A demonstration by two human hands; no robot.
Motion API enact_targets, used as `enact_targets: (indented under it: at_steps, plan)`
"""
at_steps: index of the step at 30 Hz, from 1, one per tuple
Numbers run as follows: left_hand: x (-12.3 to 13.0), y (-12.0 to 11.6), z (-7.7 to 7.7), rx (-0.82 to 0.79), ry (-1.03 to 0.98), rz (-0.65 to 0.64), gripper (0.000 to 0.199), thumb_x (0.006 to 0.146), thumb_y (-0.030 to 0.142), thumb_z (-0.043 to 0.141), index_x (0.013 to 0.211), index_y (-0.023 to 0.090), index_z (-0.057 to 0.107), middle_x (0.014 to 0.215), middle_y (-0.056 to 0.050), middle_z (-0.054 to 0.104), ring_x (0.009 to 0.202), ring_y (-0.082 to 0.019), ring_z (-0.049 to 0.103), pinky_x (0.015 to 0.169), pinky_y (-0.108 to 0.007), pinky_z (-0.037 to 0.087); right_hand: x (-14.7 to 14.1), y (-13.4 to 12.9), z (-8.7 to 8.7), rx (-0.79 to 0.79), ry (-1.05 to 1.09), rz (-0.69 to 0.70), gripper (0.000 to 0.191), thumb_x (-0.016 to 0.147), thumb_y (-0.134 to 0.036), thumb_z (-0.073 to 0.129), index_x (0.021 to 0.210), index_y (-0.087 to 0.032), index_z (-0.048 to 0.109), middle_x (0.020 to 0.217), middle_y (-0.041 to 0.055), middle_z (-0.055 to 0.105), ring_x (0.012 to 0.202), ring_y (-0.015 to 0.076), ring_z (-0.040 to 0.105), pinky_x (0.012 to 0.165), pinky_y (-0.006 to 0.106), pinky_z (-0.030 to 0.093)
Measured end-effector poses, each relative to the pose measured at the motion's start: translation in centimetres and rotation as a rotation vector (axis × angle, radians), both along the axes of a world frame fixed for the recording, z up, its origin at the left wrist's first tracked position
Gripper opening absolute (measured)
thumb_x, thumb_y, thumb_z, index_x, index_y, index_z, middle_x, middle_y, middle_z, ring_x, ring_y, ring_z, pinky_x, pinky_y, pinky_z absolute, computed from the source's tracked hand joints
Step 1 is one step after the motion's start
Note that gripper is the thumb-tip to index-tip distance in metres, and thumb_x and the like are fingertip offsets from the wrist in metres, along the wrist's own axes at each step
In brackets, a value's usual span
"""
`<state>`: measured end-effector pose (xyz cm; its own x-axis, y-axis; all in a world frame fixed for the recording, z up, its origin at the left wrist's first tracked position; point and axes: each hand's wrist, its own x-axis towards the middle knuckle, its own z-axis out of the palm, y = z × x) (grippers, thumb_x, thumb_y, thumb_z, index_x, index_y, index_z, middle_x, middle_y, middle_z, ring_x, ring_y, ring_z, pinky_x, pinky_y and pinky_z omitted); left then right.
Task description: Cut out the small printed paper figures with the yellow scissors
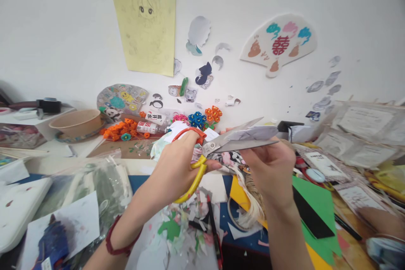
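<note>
My left hand (175, 166), with a dark red bracelet at the wrist, is closed around scissors (211, 147) with one red and one yellow handle. Their blades are spread and point right. In my right hand (272, 164) is a small cut piece of paper (249, 135), whitish grey, pinched between the fingers. It lies between the scissor blades; whether they touch it I cannot tell. Below both hands, paper scraps (180, 225) in green, white, pink and black are heaped on a white surface.
A black-and-red pen (214, 232) lies across the scraps. Left are a blue glue gun (53, 240) on paper and a clear plastic bag (95, 185). Orange flowers (120, 130) and a round basket (76, 123) stand behind. Green sheets (316, 202) lie right, near a blurred arm (384, 221).
</note>
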<state>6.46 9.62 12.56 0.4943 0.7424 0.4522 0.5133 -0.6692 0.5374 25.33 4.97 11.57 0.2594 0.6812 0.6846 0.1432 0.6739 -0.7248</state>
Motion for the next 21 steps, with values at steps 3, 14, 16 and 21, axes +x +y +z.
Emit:
enact_targets:
  at_steps: [3,14,16,21]
  plan:
    - [0.08,-0.02,-0.06,0.024,0.003,0.003,0.039,0.088,0.058,0.059,0.093,0.021,0.046,0.084,-0.003,0.059,0.069,-0.021,0.051,0.063,-0.032,0.036,0.01,-0.02,-0.04,0.013,-0.016,-0.022,0.019,0.082,-0.015,0.076,0.098,-0.025,0.077,0.096,0.002,0.08,0.092,0.0223,0.078,0.088,0.037,0.065]
    - [0.09,-0.22,0.12,0.04,-0.009,-0.009,0.039,0.089,0.057,0.059,0.091,0.022,0.044,0.081,-0.002,0.056,0.067,-0.019,0.047,0.063,-0.031,0.034,-0.22,-0.01,0.36,0.077,-0.049,-0.004,0.026,0.082,-0.007,0.073,0.099,-0.026,0.078,0.097,-0.0006,0.081,0.091,0.019,0.078,0.084,0.03,0.065]
    - [0.02,-0.2,0.13,0.036,-0.011,-0.019,0.038,0.089,0.056,0.06,0.093,0.021,0.045,0.082,-0.001,0.056,0.068,-0.019,0.047,0.064,-0.031,0.034,-0.06,0.15,0.19,0.104,-0.049,-0.004,0.027,0.081,-0.005,0.073,0.098,-0.025,0.078,0.096,-0.0008,0.081,0.09,0.0187,0.078,0.083,0.029,0.066]
    - [0.07,-0.25,0.12,0.026,0.001,-0.006,0.036,0.088,0.052,0.061,0.093,0.021,0.046,0.083,-0.001,0.055,0.069,-0.019,0.046,0.064,-0.031,0.033,-0.09,0.18,0.14,0.122,-0.054,0.051,0.031,0.082,-0.002,0.071,0.101,-0.026,0.078,0.1,-0.001,0.081,0.093,0.0183,0.078,0.086,0.028,0.065]
